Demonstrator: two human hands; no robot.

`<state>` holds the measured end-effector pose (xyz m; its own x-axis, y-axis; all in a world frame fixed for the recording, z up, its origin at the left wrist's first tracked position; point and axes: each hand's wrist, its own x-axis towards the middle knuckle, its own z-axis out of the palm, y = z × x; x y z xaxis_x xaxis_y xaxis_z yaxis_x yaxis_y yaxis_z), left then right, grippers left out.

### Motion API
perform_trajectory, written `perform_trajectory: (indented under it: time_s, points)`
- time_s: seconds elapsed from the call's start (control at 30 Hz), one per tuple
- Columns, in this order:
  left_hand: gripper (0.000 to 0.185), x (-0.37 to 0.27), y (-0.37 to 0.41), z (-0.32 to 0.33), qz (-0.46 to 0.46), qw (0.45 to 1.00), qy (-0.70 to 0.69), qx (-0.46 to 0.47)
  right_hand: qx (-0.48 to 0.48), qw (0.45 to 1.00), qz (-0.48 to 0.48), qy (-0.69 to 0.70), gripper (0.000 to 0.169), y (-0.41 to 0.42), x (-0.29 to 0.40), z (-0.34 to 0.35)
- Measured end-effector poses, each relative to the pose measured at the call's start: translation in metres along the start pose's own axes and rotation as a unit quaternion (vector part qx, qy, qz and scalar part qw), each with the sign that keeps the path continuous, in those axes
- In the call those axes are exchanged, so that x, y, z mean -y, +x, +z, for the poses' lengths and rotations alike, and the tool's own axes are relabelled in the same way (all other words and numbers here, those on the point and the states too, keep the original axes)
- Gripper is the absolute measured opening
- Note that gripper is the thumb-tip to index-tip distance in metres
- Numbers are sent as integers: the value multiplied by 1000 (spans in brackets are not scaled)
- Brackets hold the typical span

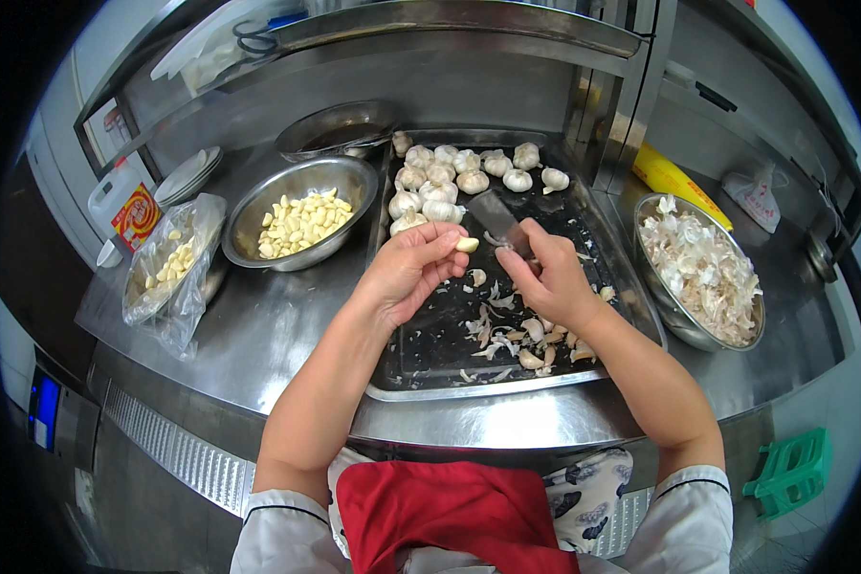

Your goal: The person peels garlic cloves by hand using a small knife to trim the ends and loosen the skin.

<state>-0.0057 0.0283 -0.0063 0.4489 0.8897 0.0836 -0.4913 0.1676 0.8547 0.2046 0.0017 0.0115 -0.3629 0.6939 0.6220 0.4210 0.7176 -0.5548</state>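
Observation:
Between the thumb and fingers of my left hand point(422, 267) is a peeled garlic clove point(467, 245). My right hand point(554, 276) grips a broad-bladed knife point(499, 217), its blade angled up and to the left; the handle is mostly hidden by the fingers. A scrap of skin point(493, 240) shows near the right thumb. Both hands are above a dark metal tray point(430, 362). Whole garlic bulbs point(441, 172) fill its far left part. Loose skins and unpeeled cloves point(531, 344) are scattered towards its near right side.
Left of the tray, a steel bowl point(240, 244) holds peeled cloves; a plastic-covered bowl point(201, 276) sits farther left. Behind are a dark pan point(337, 115), stacked plates point(190, 176) and a jug point(107, 201). Rightward stands a bowl of skins point(699, 273). A steel shelf point(459, 18) overhangs the back.

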Motion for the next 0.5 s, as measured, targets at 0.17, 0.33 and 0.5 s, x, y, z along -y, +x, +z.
perform_trajectory:
  time_s: [0.17, 0.33, 0.5]
  points:
    - [17, -1, -4, 15, 108, 986, 129, -9, -13, 997, 14, -71, 18, 0, -21, 5]
    - [21, 1, -5, 17, 156, 968, 196, -10, -14, 995, 24, -98, 16, 1, -23, 7]
    - [19, 2, -5, 18, 193, 947, 253, -35, 23, 982, 27, -187, 25, 3, -29, 2]
